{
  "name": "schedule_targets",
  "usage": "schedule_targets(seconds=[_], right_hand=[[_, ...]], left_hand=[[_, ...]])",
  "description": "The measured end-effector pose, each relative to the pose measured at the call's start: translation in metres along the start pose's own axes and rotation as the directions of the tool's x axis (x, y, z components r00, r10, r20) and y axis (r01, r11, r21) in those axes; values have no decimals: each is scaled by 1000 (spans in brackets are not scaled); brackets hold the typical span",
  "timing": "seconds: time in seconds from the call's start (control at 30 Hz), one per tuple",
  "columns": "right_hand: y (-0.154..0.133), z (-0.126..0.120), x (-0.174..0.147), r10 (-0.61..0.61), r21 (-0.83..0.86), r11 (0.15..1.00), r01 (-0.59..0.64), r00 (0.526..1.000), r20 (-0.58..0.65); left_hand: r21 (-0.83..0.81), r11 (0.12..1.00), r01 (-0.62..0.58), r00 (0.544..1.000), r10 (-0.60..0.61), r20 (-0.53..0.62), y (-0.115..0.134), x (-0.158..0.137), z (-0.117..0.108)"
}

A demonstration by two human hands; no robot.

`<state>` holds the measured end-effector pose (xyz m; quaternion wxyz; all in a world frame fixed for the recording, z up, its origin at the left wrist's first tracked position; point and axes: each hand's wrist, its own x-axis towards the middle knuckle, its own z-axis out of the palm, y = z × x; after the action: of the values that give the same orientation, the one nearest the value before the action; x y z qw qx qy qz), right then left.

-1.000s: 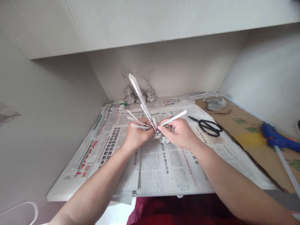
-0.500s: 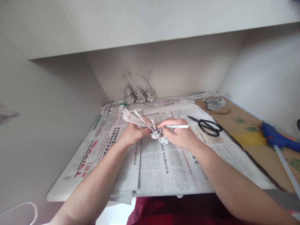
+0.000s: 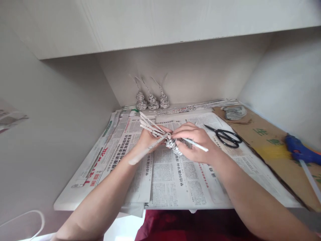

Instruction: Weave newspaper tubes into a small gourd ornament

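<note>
Between my hands is a small woven gourd [image 3: 176, 149] of rolled newspaper, lying tilted above the newspaper-covered table. My left hand [image 3: 147, 140] is closed around its upper end, where several paper sticks [image 3: 147, 124] fan out to the upper left. One blurred paper stick [image 3: 140, 157] slants down across the left wrist. My right hand [image 3: 194, 142] is closed on the gourd's right side, thumb and index finger pinching near the base of the sticks. Another white paper stick [image 3: 197, 144] pokes out to the right across that hand. The fingertips' exact hold is partly hidden.
Three finished-looking paper gourds [image 3: 152, 102] stand at the back wall, beside a bundle of long paper sticks [image 3: 200, 106]. Black scissors [image 3: 227, 137] lie to the right. Farther right are a grey cloth [image 3: 234, 112], cardboard [image 3: 260, 140] and a blue glue gun [image 3: 301, 149]. A shelf [image 3: 175, 23] overhangs the back.
One paper stick has swung from the upper left down across my left wrist. The stick at my right hand now tilts downward. The whole view has shifted slightly.
</note>
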<state>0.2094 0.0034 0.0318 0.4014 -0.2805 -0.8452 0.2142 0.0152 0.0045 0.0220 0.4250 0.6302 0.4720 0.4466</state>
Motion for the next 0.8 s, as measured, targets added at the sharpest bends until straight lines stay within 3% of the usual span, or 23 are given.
schedule_targets(seconds=[0.1,0.2,0.27,0.33,0.4,0.43,0.47,0.57,0.63,0.73,0.8], right_hand=[[-8,-25,0,81,281,950,-136,977,199],[-6,-47,2,206,584,751,-310,949,238],[-2,-50,3,330,636,657,-405,913,241],[2,-43,4,406,552,688,-471,881,245],[3,-29,4,421,385,785,-485,874,242],[2,-21,4,408,311,829,-465,883,234],[1,-14,3,398,246,872,-423,905,149],[-5,-1,3,279,62,959,-278,960,-4],[-7,2,2,175,-25,984,-175,984,-17],[-8,3,1,74,-90,993,-77,997,-37],[-8,4,1,78,-84,993,-84,994,-70]], left_hand=[[30,999,-36,999,36,11,-2,0,-1],[62,993,-105,994,103,32,-4,0,-1],[93,988,-126,992,123,37,-4,-1,0],[118,985,-123,992,120,30,-4,-2,2],[125,986,-109,994,106,31,-4,-3,4],[120,987,-104,994,101,29,-4,-4,4],[111,988,-104,994,102,28,-4,-4,5],[77,989,-125,992,122,42,-2,-5,6],[60,989,-138,989,135,56,-2,-5,6],[115,980,-165,985,159,61,0,-5,6],[181,959,-217,976,212,47,0,-6,7]])
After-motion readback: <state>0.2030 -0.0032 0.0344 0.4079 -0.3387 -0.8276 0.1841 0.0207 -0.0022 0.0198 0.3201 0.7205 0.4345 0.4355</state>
